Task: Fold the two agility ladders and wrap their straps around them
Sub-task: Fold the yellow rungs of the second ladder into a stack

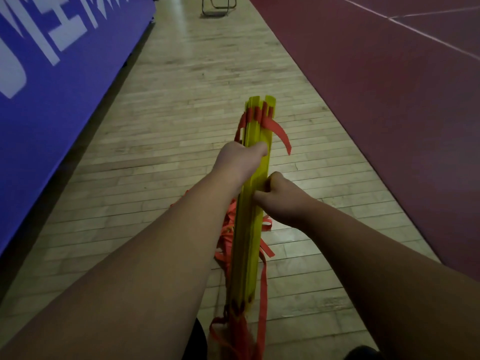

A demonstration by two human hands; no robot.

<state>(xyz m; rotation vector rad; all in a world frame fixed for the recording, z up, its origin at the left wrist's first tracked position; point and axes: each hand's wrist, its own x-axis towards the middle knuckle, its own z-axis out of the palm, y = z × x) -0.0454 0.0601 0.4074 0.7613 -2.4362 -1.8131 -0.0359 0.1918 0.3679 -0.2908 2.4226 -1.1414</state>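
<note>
Yellow flat plastic ladder rungs, stacked into one long bundle (255, 203), point away over the wooden floor (168, 126). The left hand (240, 158) clenches its far half, the right hand (281, 197) grips mid-length; loose red straps (263, 294) dangle from both ends.

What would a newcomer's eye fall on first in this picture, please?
The bright yellow rungs, stacked into a bundle at centre, gripped by the left hand further up and the right hand nearer. Red straps dangle loose from both ends. A blue banner lines the left.

Large white block letters on blue padded wall banner (65, 81), cropped and seen at angle; no word readable.
</note>
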